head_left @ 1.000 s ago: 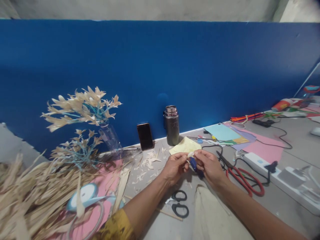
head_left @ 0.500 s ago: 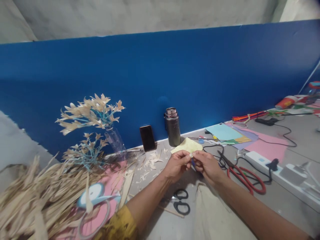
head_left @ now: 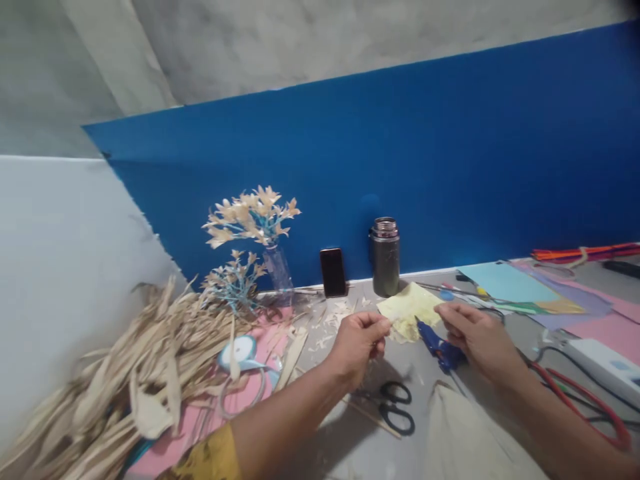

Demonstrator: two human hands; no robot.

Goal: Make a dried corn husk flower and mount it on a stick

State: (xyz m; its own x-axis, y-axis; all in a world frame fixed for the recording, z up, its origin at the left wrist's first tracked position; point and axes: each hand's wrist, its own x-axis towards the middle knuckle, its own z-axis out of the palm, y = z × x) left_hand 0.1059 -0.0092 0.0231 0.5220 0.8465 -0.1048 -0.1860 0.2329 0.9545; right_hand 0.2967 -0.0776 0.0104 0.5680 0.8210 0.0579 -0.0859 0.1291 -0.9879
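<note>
1. Our left hand (head_left: 359, 341) has its thumb and finger close together. We can't tell if they touch or hold a tiny thing.
2. Our right hand (head_left: 481, 335), at three o'clock from the left one, looks much the same. We can't tell what it holds, if anything.
3. The blue glue gun (head_left: 437, 344) lies just beside our right hand, at about five o'clock from the middle of the yellow paper (head_left: 410, 300). Its tip points at the paper.
4. That tip may be hot, so we should have our fingers well away from it.
5. For little bits, a soft pinch is best, so we don't bend or rip them.
6. The black scissors (head_left: 397, 408) lie at five o'clock from our left hand, so we should mind them.
</note>
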